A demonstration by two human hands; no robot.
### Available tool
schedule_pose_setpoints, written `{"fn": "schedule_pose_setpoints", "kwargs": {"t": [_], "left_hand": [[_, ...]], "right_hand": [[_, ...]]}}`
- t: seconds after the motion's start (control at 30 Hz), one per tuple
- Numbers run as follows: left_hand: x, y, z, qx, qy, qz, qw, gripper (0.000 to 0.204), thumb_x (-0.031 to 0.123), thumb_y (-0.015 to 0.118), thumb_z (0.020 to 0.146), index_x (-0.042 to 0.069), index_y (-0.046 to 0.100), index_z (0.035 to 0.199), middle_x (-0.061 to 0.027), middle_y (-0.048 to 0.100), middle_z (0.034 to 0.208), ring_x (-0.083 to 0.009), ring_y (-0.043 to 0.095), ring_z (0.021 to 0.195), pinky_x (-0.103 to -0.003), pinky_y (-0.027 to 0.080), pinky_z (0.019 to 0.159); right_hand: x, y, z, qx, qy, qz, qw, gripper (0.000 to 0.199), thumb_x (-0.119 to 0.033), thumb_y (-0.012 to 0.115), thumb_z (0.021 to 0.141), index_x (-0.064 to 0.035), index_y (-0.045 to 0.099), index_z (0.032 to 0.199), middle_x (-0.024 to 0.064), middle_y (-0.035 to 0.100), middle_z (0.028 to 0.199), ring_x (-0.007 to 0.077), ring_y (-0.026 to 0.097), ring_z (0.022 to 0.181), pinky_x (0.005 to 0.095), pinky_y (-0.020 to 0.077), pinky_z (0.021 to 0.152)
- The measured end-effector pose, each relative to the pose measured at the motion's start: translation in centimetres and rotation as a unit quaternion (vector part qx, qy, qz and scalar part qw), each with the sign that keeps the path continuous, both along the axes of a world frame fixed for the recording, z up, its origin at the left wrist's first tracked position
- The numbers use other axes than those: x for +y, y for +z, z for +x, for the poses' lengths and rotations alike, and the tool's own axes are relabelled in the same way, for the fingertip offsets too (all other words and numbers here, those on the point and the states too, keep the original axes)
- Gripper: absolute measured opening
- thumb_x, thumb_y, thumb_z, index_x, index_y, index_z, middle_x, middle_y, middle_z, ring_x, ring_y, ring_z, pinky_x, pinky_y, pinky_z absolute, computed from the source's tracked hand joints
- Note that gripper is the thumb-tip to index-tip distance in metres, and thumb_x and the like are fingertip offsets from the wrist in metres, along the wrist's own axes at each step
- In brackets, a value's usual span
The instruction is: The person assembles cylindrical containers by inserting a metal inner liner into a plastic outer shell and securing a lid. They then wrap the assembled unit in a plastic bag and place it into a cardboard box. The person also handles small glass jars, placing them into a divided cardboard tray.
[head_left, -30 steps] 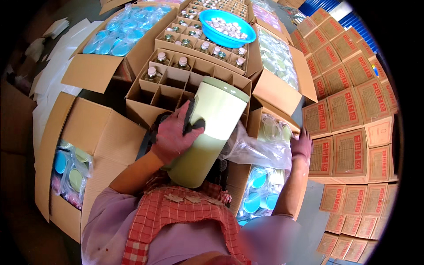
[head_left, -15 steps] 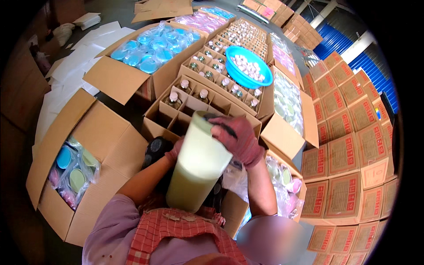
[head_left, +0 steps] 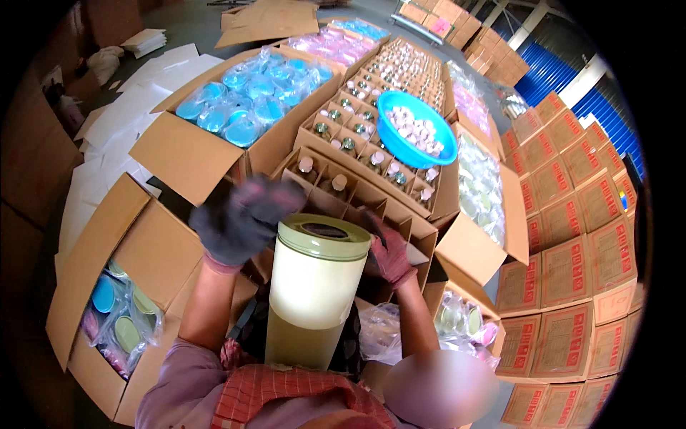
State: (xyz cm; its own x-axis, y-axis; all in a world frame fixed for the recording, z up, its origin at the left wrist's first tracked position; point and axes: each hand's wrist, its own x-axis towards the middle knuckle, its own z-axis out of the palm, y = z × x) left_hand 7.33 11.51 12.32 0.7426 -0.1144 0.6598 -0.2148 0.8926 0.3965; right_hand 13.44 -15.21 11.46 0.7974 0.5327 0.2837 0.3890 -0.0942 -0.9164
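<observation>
A tall pale-green canister (head_left: 318,286) stands upright in front of my chest. Its olive-green lid (head_left: 323,236) has a dark oval in the middle of the top. My left hand (head_left: 246,218), in a dark-palmed glove, is lifted just left of the lid; it is smeared by motion, though its fingers look stretched and nothing shows in them. On the other side, my right hand (head_left: 391,250), in a reddish glove, is at the lid's right edge with fingers apart; whether it touches the canister is hard to tell. Behind is a divided carton (head_left: 421,229) with several capped glass bottles (head_left: 306,168).
A blue basin (head_left: 411,161) of small pale caps rests on cartons of bottles ahead. Open boxes flank me: blue-lidded containers (head_left: 257,107) at left, green-lidded ones (head_left: 479,186) at right, mixed ones (head_left: 125,329) near left. Printed cartons (head_left: 564,250) are stacked at far right.
The canister has gone from leaning to upright, its lid now plainly visible. My left hand has come up from behind its left side; my right hand has moved off its top to the right.
</observation>
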Motion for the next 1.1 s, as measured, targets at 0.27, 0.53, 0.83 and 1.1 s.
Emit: {"fn": "schedule_pose_setpoints", "kwargs": {"t": [0.27,0.53,0.83,1.1], "left_hand": [[-0.2,-0.5,1.3,0.020,0.082,0.229,0.970,0.086,0.047,0.067,0.069,-0.008,0.039,0.128,-0.0179,0.041,0.133,-0.0260,0.038,0.124,-0.035,0.030,0.102],[-2.0,5.9,4.8,0.101,0.403,0.556,0.719,0.059,0.018,0.081,0.057,0.001,0.058,0.109,-0.0119,0.065,0.082,-0.0203,0.064,0.078,-0.030,0.049,0.074],[-1.6,3.2,6.0,0.095,0.421,0.497,0.753,0.041,0.016,0.081,0.063,-0.001,0.059,0.094,-0.0068,0.064,0.080,-0.0119,0.060,0.074,-0.025,0.048,0.070],[-1.6,0.9,8.4,0.145,0.403,0.467,0.774,0.044,0.015,0.082,0.062,-0.003,0.058,0.094,-0.0052,0.063,0.080,-0.0093,0.057,0.073,-0.023,0.046,0.068]], "right_hand": [[5.9,6.4,-0.2,-0.299,0.144,-0.037,0.943,0.071,-0.062,0.041,0.083,-0.0034,0.051,0.122,0.0188,0.053,0.120,0.0318,0.050,0.112,0.0396,0.0325,0.098],[7.6,-7.6,6.7,0.074,-0.044,0.186,0.979,0.045,-0.040,0.046,0.092,-0.0002,0.059,0.107,0.0051,0.062,0.095,0.0115,0.054,0.085,0.0259,0.0439,0.077],[5.8,-14.9,18.5,-0.015,-0.258,-0.372,0.891,0.048,-0.030,0.066,0.074,-0.0117,0.055,0.117,0.0136,0.059,0.111,0.0312,0.058,0.099,0.0391,0.0461,0.083],[9.6,-18.4,22.8,0.006,-0.192,-0.515,0.835,0.073,-0.029,0.072,0.065,-0.0174,0.037,0.128,0.0208,0.050,0.118,0.0350,0.056,0.102,0.0430,0.0471,0.083]]}}
